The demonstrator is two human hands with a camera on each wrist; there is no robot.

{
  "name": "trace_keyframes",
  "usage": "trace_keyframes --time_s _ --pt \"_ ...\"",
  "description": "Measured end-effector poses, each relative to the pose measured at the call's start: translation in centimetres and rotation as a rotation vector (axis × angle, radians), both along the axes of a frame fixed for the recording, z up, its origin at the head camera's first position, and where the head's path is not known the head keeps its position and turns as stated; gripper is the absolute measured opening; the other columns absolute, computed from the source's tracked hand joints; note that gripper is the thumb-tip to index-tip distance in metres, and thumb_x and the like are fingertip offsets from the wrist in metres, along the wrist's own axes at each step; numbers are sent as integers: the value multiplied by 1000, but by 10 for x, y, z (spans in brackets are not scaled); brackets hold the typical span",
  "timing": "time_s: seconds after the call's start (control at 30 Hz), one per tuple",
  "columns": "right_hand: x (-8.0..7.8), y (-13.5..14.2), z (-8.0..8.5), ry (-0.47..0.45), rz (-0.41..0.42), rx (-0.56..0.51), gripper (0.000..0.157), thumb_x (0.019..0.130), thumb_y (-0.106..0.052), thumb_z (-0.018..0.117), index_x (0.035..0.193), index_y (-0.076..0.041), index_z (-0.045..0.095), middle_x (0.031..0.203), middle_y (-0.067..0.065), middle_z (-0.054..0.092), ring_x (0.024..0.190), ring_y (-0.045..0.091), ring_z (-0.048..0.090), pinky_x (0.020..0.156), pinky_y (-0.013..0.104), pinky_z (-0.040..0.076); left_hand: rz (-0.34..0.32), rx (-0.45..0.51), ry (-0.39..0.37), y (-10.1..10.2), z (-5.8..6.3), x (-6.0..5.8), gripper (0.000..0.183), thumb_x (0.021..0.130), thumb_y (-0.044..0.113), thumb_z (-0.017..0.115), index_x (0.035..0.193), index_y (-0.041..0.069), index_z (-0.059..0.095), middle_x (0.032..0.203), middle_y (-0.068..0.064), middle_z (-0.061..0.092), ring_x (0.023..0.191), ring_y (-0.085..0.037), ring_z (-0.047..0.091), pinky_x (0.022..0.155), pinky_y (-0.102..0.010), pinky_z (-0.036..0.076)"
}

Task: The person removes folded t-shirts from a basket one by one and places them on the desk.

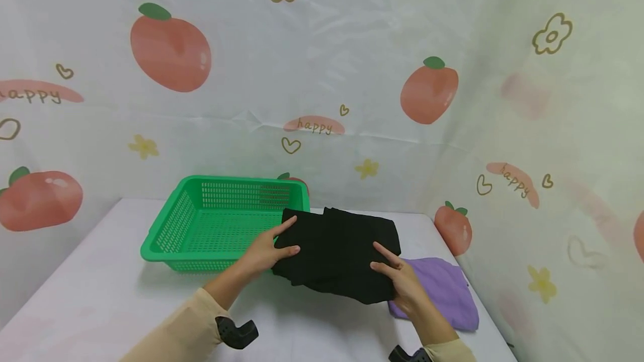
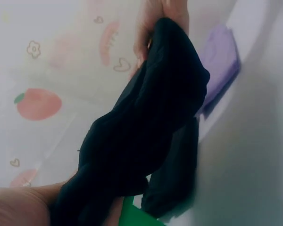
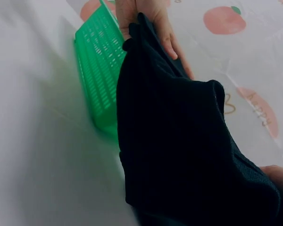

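Note:
A folded black garment (image 1: pixel 337 253), its exact kind not clear, is held above the table by both hands. My left hand (image 1: pixel 261 250) grips its left end, thumb and index finger lying on the upper face. At the opposite end, my right hand (image 1: pixel 405 284) grips it the same way; the other fingers of both hands are hidden beneath the fabric. The garment's left end overlaps the right side of a green plastic basket (image 1: pixel 201 257) in the head view. Behind the right hand lies a folded purple cloth (image 1: pixel 443 292), partly covered by that hand and the garment.
The white-covered table (image 1: pixel 90 284) runs back to a printed curtain (image 1: pixel 352 27) with fruit and flower patterns. More curtain closes off the right side. In the left wrist view, a dark cloth part (image 2: pixel 172 174) shows below the garment; whether it is separate I cannot tell.

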State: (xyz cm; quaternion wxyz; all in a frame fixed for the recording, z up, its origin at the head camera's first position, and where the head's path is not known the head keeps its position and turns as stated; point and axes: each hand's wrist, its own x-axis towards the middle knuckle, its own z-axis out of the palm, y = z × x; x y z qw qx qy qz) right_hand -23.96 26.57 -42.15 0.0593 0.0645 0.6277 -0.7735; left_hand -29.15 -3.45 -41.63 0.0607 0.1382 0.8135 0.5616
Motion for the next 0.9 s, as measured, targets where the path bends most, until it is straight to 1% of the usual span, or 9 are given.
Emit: trace_keyframes --time_s 0.07,0.17,0.3,0.43,0.6,0.73,0.9 --pt "5 5 -1 0 0 17 57 84 -5 60 137 -13 40 128 16 45 96 26 59 77 37 49 -19 2 -1 4 -1 2 69 79 24 69 139 29 35 141 -17 29 130 -36 21 95 -54 30" --pt "11 11 -3 -3 2 34 58 85 -5 60 138 -12 39 134 17 37 100 25 57 79 36 48 -47 -30 20 10 -3 6 68 81 21 68 140 29 34 139 -17 33 128 -35 27 94 -53 32" --pt "17 18 -6 -18 1 39 58 84 -6 60 138 -12 38 139 15 31 104 25 54 82 37 47 -70 -74 73 18 -8 9 68 82 18 66 141 30 32 138 -15 35 126 -34 31 93 -52 34" --pt "21 25 -10 -38 -11 44 58 85 -8 60 138 -13 39 140 14 31 105 25 54 82 38 47 -64 -97 134 27 -16 11 68 81 19 67 139 33 34 137 -13 38 125 -33 33 93 -52 35" --pt "27 34 -16 -56 -19 36 59 84 -8 60 138 -13 38 141 14 29 107 26 53 84 40 46 -59 -82 191 38 -25 16 64 80 22 68 136 35 39 134 -12 42 123 -31 36 92 -50 36" --pt "29 39 -20 -55 -40 16 60 84 -6 60 139 -13 37 142 15 27 108 26 52 83 41 46 -46 -67 227 46 -27 22 61 81 23 67 135 34 42 133 -10 45 122 -30 38 90 -50 38" --pt "29 42 -25 -44 -65 36 60 83 -6 61 138 -12 38 142 15 28 108 26 51 81 41 47 -25 -62 267 54 -31 26 53 81 23 67 130 33 49 130 -4 48 121 -27 41 91 -48 38"
